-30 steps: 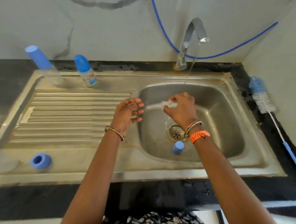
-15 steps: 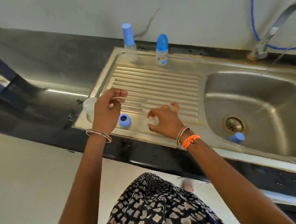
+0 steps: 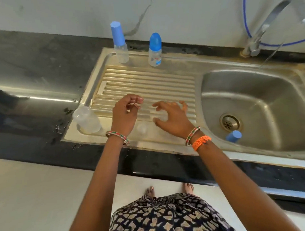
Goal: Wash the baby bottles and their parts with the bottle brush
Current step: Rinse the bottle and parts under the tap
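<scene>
Right hand (image 3: 172, 118): hovering over the drainboard (image 3: 147, 84) with fingers spread and bent, gripping nothing; a clear teat (image 3: 161, 117) is lying just under its fingertips.
Left hand (image 3: 125, 114): fingers loosely curled, holding nothing I can make out.
Second teat (image 3: 141, 128): clear, sitting between the wrists.
Clear bottle (image 3: 87, 120): uncapped, standing at the drainboard's near left corner.
Capped bottles: tall bottle (image 3: 120, 44) and short bottle (image 3: 154, 50), blue-topped, standing upright along the back edge.
Blue cap (image 3: 233, 135): lying in the basin (image 3: 262, 101) near the drain.

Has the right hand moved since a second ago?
Yes. The right hand was over the basin by the drain; it now hovers left of the basin, above the ribbed draining board.
</scene>
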A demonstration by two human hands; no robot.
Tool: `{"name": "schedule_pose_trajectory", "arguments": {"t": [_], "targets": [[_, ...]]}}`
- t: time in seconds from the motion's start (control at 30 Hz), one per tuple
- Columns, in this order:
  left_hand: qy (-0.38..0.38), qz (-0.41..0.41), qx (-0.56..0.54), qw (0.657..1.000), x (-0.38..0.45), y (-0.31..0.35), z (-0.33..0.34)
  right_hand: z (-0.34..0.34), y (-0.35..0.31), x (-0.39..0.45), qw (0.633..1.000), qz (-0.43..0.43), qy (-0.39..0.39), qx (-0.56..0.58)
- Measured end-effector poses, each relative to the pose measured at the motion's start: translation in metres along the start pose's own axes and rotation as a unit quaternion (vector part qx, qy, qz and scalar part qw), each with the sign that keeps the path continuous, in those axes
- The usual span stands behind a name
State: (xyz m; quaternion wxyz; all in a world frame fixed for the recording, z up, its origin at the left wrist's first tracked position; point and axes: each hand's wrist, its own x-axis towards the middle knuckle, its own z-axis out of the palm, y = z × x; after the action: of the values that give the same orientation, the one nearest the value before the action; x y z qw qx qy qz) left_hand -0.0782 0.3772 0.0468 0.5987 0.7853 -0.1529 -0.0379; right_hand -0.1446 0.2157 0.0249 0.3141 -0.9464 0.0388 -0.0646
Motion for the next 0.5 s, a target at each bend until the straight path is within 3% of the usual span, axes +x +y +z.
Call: {"name": "schedule_pose_trajectory", "arguments": {"t": [0.1,0.2,0.27,0.4,0.47,0.5], "targets": [[-0.061,0.012,-0.006,0.998,0.014,0.005,0.054,-0.051,0.048,-0.009,0.995,0.07,0.066,-0.032],[-0.135,0.023,-0.013,0.99,0.024,0.016,0.125,-0.089,0.138,-0.032,0.973,0.203,0.075,-0.085],[-0.189,0.018,-0.021,0.982,0.027,0.021,0.172,-0.1,0.194,-0.049,0.955,0.27,-0.012,-0.124],[-0.269,-0.02,0.023,0.963,0.029,0.021,0.259,-0.089,0.26,-0.07,0.878,0.301,-0.338,-0.156],[-0.294,-0.056,0.035,0.954,0.028,0.024,0.293,-0.08,0.281,-0.075,0.875,0.259,-0.376,-0.161],[-0.3,-0.071,0.04,0.95,0.029,0.023,0.306,-0.078,0.29,-0.074,0.886,0.243,-0.36,-0.163]]}}
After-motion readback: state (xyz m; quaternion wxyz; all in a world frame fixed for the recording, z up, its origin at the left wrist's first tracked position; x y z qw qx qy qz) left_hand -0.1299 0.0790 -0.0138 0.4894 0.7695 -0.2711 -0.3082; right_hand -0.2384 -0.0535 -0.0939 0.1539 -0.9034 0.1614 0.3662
